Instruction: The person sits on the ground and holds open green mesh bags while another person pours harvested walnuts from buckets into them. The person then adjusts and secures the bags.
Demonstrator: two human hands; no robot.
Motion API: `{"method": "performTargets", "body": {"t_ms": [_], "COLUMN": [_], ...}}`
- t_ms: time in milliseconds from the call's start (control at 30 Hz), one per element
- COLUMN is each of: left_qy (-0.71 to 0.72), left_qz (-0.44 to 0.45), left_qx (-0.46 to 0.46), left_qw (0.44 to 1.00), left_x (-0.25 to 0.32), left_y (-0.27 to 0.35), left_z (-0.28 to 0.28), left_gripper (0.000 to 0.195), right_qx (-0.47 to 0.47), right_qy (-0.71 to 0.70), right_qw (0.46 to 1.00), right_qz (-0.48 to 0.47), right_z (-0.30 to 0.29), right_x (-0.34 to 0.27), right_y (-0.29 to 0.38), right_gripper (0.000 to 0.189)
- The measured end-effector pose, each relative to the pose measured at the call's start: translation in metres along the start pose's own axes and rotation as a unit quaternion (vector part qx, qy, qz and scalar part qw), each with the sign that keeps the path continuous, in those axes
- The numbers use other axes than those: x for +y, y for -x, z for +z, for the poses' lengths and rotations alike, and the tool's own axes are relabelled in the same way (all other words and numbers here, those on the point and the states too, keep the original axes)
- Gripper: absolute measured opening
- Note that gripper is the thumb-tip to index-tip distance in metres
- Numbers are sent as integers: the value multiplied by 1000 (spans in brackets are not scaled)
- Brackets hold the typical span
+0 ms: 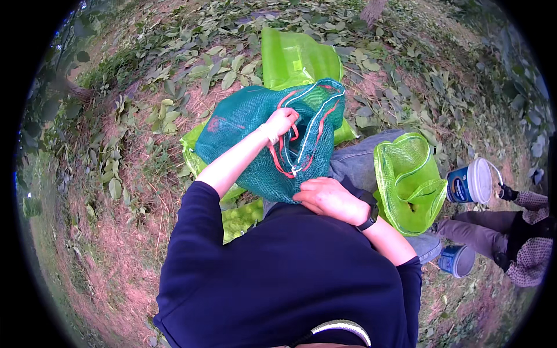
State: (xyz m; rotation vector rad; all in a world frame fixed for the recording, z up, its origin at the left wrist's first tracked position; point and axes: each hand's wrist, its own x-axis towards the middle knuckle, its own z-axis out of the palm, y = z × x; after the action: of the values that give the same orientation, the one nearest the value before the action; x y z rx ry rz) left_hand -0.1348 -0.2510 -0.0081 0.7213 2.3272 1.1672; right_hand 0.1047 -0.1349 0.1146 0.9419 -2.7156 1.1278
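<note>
A dark green mesh bag lies before me, its mouth partly spread, with a white cord and a red drawstring along the rim. My left hand has its fingers closed on the red drawstring at the near left side of the mouth. On the bag's lower edge, close to my body, my right hand pinches the green mesh. A white band circles my left wrist; a black watch is on the right one. What is inside the bag cannot be made out.
Bright green mesh bags lie beyond and beneath the dark one; another stands open-mouthed on the right by a jeans-clad leg. Farther right, a gloved person holds a bucket near a second bucket. Leaves and tree trunks surround the spot.
</note>
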Motion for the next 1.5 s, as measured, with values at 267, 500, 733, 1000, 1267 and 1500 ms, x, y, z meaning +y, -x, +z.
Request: {"method": "performTargets", "body": {"t_ms": [267, 500, 733, 1000, 1267, 1500], "left_qy": [194, 143, 260, 249, -103, -121], "left_qz": [104, 148, 169, 456, 480, 397], "left_qx": [-63, -115, -177, -31, 8, -94], "left_qw": [974, 972, 934, 854, 871, 905], "left_x": [206, 275, 304, 310, 249, 198], "left_y": [54, 83, 87, 75, 77, 19], "left_z": [-106, -134, -118, -139, -80, -67], "left_gripper": [15, 11, 11, 38, 78, 73], "right_qx": [18, 297, 278, 368, 417, 582], "right_qy": [-22, -88, 156, 158, -24, -322], "right_qw": [999, 938, 946, 915, 899, 745], "right_qz": [16, 155, 61, 40, 133, 41], "right_z": [5, -74, -105, -168, -163, -178], "right_x": [8, 3, 18, 29, 23, 7], "right_y": [10, -2, -50, -64, -45, -21], "right_gripper": [17, 42, 13, 9, 21, 26]}}
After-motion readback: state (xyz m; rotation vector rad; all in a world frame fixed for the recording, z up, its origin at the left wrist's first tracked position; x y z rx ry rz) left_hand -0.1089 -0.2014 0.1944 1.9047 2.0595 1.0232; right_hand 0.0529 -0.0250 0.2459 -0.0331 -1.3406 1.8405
